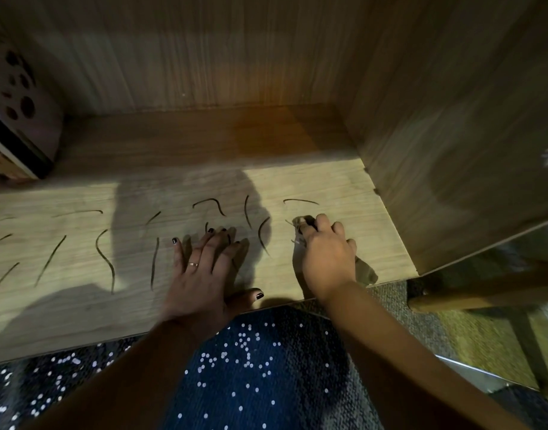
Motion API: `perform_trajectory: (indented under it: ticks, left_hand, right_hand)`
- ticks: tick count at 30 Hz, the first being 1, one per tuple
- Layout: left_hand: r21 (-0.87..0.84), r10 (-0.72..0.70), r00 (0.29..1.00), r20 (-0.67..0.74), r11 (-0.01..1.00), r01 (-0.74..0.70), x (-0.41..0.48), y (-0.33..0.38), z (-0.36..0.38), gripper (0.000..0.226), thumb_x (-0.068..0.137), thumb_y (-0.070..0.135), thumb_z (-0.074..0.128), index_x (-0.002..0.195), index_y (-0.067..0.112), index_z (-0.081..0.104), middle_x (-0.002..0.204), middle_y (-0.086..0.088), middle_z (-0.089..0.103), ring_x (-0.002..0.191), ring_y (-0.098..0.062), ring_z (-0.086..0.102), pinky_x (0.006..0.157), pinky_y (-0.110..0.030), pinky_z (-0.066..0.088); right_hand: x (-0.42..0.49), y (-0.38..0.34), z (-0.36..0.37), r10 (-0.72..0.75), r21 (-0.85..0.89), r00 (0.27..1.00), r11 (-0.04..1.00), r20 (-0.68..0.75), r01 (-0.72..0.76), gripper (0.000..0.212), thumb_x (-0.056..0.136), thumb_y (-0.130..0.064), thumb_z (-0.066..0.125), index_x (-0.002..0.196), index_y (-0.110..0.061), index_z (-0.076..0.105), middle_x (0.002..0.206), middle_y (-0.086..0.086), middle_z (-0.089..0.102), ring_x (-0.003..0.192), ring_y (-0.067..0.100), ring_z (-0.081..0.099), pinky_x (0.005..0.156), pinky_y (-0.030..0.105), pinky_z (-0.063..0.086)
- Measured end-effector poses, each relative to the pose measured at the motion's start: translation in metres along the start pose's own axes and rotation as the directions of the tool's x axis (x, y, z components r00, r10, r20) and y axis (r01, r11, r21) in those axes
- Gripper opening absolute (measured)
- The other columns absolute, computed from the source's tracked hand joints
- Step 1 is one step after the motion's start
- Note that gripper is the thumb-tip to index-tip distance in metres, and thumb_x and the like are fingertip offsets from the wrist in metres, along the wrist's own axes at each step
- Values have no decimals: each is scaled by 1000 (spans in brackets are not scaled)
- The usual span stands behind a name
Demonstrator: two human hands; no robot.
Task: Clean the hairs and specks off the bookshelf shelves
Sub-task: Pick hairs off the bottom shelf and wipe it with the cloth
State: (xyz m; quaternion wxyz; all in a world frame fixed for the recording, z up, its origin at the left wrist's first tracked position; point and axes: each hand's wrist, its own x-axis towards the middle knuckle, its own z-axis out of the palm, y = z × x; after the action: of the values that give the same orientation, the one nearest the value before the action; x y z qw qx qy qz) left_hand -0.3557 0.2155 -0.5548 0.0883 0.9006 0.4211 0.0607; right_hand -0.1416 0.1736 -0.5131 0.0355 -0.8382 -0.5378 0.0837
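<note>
- The left hand (201, 274) was laid flat on the pale wood-grain shelf board (344, 187), fingers straight and spread, with nothing gripped.
- The right hand (325, 256) was curled, with a few thin strands (289, 223) pinched at its fingertips.
- Dark curved hairs (209, 203) were scattered across the board: several just beyond the left fingertips, one between the hands, many further left.

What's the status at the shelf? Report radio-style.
Left hand flat on shelf. Right hand pinching hairs. Many loose hairs remain. Nothing blocking.
</note>
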Motion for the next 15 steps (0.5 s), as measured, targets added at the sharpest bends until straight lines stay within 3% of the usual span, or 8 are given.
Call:
perform_trajectory:
  ticks: [7, 9, 12, 15]
  left_hand:
    - [42, -3, 999, 44, 999, 1, 0, -2, 2, 99, 78, 90, 27, 150, 22, 26, 154, -13, 31, 144, -33, 27, 115, -68, 13]
    - [46, -10, 998, 56, 999, 8, 0, -2, 2, 101, 77, 91, 25, 151, 22, 29, 156, -11, 29, 146, -32, 23, 116, -66, 8]
    - [41, -12, 999, 48, 999, 10, 0, -2, 2, 100, 77, 91, 28, 149, 21, 31, 155, -11, 30, 145, -31, 24, 116, -66, 8]
    - [36, -8, 999, 37, 999, 6, 0, -1, 1, 97, 78, 90, 26, 147, 22, 28, 153, -12, 33, 144, -32, 27, 116, -66, 11]
  right_hand:
    - [-44, 0, 15, -115, -28, 993, 993, 20, 116, 61, 89, -8, 41, 147, -27, 32, 142, -4, 30, 116, 23, 33, 90, 43, 35]
    - [-40, 2, 18, -130, -27, 991, 991, -13, 130, 61, 88, -8, 41, 146, -27, 35, 148, -8, 29, 117, 22, 35, 87, 42, 33]
    - [-26, -1, 21, -126, -38, 989, 992, -80, 123, 54, 88, -10, 45, 140, -26, 47, 141, -9, 45, 113, 22, 42, 79, 40, 32]
    - [-3, -7, 18, -81, -25, 992, 997, -100, 79, 48, 91, -13, 45, 137, -26, 50, 140, -8, 47, 116, 23, 41, 82, 40, 32]
